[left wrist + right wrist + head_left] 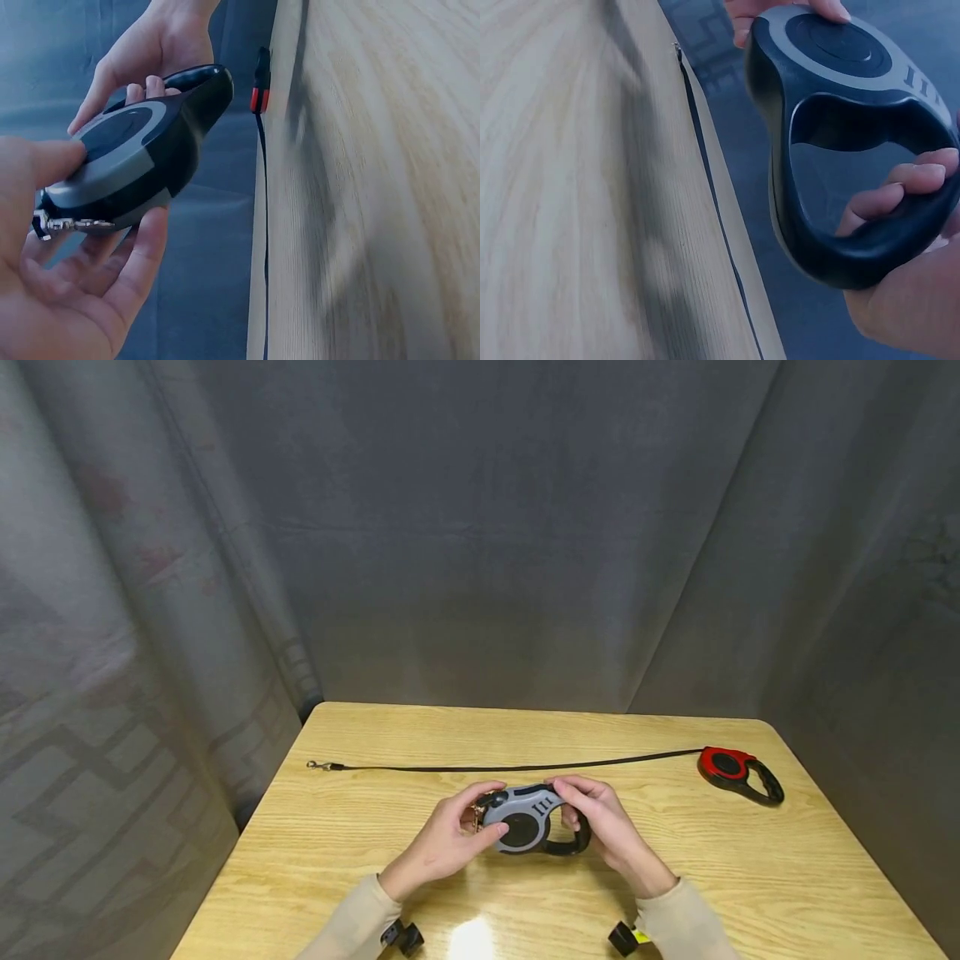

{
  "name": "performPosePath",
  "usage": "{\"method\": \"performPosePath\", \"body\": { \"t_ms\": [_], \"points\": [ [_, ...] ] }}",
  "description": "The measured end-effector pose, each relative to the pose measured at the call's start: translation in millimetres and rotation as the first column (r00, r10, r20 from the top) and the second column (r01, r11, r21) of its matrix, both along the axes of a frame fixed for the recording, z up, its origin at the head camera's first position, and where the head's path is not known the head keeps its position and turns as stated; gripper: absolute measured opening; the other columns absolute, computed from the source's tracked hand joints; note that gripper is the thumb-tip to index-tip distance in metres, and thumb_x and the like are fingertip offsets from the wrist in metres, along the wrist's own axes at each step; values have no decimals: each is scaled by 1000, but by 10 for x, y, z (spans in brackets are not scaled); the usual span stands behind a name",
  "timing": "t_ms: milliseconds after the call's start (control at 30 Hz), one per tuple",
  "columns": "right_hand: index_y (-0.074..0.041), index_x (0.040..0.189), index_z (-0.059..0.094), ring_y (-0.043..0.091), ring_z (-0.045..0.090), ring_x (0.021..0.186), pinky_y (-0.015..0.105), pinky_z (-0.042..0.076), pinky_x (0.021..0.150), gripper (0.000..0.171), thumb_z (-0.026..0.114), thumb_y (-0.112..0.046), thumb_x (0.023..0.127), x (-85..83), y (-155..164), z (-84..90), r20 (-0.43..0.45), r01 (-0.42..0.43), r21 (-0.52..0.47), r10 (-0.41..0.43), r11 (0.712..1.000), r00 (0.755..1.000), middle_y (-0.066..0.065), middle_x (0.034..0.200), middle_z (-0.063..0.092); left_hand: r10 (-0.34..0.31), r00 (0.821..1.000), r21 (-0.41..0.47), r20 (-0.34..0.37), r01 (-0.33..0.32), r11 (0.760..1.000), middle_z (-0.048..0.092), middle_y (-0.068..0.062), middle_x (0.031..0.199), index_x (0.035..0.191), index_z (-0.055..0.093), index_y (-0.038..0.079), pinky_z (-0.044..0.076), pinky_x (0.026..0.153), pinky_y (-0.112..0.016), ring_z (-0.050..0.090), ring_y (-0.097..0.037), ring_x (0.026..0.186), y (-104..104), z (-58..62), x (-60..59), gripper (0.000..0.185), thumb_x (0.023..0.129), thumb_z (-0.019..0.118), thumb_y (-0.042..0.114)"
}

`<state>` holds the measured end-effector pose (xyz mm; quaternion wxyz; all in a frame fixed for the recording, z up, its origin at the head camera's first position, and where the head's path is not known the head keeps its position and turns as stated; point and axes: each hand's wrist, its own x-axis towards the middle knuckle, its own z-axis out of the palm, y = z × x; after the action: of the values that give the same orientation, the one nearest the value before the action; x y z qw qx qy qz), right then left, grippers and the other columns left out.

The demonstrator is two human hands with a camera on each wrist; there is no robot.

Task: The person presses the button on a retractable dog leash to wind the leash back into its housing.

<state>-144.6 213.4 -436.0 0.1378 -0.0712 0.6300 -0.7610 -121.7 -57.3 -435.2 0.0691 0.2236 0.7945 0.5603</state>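
Observation:
Both hands hold a grey and black retractable leash (528,821) just above the wooden table (360,877), near its middle. My left hand (450,839) grips the nose end, thumb on the round grey face (112,146), by the metal clip (64,223). My right hand (600,822) holds the black loop handle (870,255), fingers curled through it. A red and black retractable leash (738,771) lies at the table's right, its black cord (517,767) drawn out leftward to a metal clip (321,766).
Grey curtains (480,527) hang close behind and on both sides of the table. The drawn-out cord runs across the table just beyond my hands. Bare wood lies in front of the hands and at the far edge.

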Motion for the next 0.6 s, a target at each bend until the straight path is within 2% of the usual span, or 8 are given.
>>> {"method": "performPosePath", "body": {
  "t_ms": [100, 200, 300, 367, 433, 500, 600],
  "points": [
    [-15, 122, 74, 5, 52, 62, 21, 46, 61, 21, 60, -24, 110, 36, -15, 22, 30, 10, -6, -9, 1000, 999, -6, 75, 59, 15, 1000, 41, 25, -16, 999, 69, -19, 131, 152, 55, 8, 63, 79, -29, 75, -7, 89, -4, -1, 15, 55, 102, 74, 17],
    [-3, 142, 60, 8, 60, 68, 23, 53, 66, 36, 60, -20, 110, 57, -27, 20, 7, 29, -23, -29, 999, 1000, -2, 82, 64, 42, 994, 92, 97, -50, 994, 68, -24, 130, 154, 53, 8, 64, 80, -30, 76, -10, 91, -6, -13, 31, 56, 102, 72, 16],
    [2, 151, 48, 12, 70, 79, 28, 60, 74, 48, 62, -12, 108, 66, -36, 0, -88, 78, 18, -76, 997, 993, 0, 92, 71, 63, 986, 133, 153, -83, 988, 65, -28, 131, 155, 52, 7, 64, 81, -30, 77, -12, 92, 0, -22, 41, 57, 102, 72, 15],
    [2, 151, 49, 14, 74, 86, 31, 62, 77, 49, 65, -8, 106, 73, -32, -21, -171, 134, 86, -118, 987, 978, 5, 99, 74, 71, 981, 155, 181, -100, 983, 64, -29, 129, 155, 51, 5, 64, 81, -29, 77, -13, 91, 7, -26, 44, 57, 103, 71, 14],
    [-1, 149, 55, 12, 74, 91, 29, 62, 80, 49, 69, -6, 102, 87, -20, -44, -258, 210, 177, -160, 962, 953, 9, 106, 73, 83, 977, 170, 197, -118, 978, 64, -29, 127, 156, 50, 3, 64, 81, -32, 77, -13, 90, 14, -29, 40, 57, 103, 70, 13],
    [-4, 143, 63, 8, 73, 91, 26, 61, 80, 45, 74, -5, 99, 103, -1, -66, -333, 278, 264, -184, 924, 925, 12, 110, 71, 106, 970, 181, 218, -147, 972, 65, -27, 123, 156, 49, 1, 65, 80, -36, 76, -13, 89, 21, -39, 33, 58, 103, 70, 13],
    [-9, 132, 73, 4, 69, 88, 22, 58, 77, 37, 80, -7, 95, 118, 26, -100, -426, 347, 368, -175, 863, 888, 10, 108, 73, 156, 957, 181, 245, -203, 962, 67, -22, 117, 156, 50, 1, 65, 79, -42, 74, -11, 85, 31, -56, 18, 57, 104, 69, 14]
  ]
}}
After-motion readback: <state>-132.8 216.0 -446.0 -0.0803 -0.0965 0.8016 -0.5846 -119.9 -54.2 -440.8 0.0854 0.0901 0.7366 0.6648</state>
